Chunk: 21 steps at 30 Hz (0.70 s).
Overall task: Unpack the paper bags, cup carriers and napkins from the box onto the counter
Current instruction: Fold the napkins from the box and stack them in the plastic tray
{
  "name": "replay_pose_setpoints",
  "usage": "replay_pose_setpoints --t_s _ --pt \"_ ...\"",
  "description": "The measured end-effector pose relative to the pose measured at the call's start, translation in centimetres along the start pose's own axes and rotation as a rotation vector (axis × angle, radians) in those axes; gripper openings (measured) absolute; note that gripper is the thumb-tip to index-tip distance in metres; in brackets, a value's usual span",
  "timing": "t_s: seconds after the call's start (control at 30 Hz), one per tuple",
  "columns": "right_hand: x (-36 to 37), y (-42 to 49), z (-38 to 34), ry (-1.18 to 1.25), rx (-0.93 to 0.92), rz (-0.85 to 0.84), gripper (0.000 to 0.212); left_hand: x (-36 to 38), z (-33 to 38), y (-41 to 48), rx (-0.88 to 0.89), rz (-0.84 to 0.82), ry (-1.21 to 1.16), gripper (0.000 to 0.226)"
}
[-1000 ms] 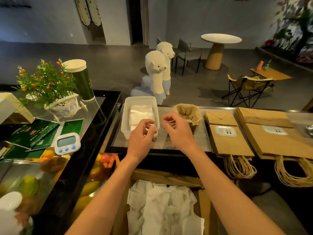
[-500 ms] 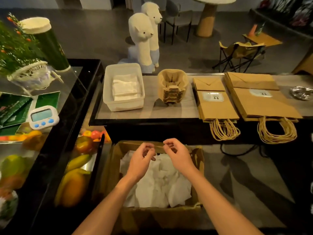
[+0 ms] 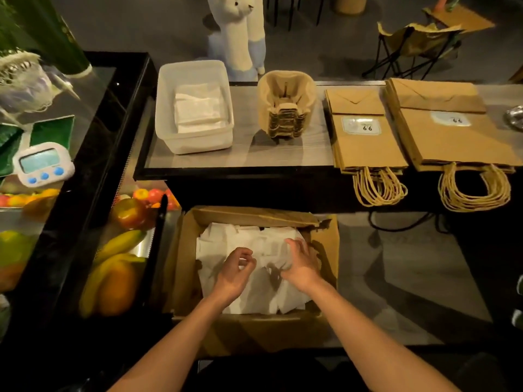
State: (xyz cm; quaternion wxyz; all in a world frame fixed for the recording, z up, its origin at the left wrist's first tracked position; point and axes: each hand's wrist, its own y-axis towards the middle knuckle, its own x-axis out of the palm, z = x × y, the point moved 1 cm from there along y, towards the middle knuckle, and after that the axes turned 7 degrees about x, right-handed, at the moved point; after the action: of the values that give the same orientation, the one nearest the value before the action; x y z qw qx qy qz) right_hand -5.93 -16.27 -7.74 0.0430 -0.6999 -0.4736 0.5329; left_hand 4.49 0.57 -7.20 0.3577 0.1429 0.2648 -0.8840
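Note:
An open cardboard box (image 3: 325, 250) sits low in front of me, filled with loose white napkins (image 3: 254, 241). My left hand (image 3: 236, 271) hovers over the napkins with fingers curled and apart, holding nothing. My right hand (image 3: 301, 264) is spread, fingertips down on the napkins at the box's right side. On the counter (image 3: 249, 154) stand a white plastic tub (image 3: 169, 108) with folded napkins (image 3: 198, 108), a stack of pulp cup carriers (image 3: 285, 106), and two flat stacks of brown paper bags (image 3: 365, 137) (image 3: 452, 137) with twine handles hanging over the edge.
A black display case (image 3: 85, 165) at the left holds fruit (image 3: 119, 267). On top of it are a white timer (image 3: 42, 162), green packets and a plant basket. An alpaca figure (image 3: 237, 32) stands behind the counter. A folding chair (image 3: 418, 43) is at far right.
Both hands came down from the tub on the counter into the box. They now sit lower on the napkins, and the right hand has spread open. My head tilted down.

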Motion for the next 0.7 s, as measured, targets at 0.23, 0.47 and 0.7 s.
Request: replay_pose_setpoints --t_s 0.23,0.47,0.7 --pt "2.1 2.9 -1.6 -0.328 -0.16 -0.045 0.094 0.1 -1.1 0.1 -0.044 -0.02 -0.03 0.018" --pt "0.4 1.7 -3.2 -0.119 -0.123 0.026 0.031 -0.6 -2.2 0.5 -0.063 0.096 -0.083 0.008" --pt "-0.6 0.2 -1.4 0.711 0.219 -0.303 0.046 -1.2 -1.1 0.6 -0.265 0.25 -0.451 0.018"
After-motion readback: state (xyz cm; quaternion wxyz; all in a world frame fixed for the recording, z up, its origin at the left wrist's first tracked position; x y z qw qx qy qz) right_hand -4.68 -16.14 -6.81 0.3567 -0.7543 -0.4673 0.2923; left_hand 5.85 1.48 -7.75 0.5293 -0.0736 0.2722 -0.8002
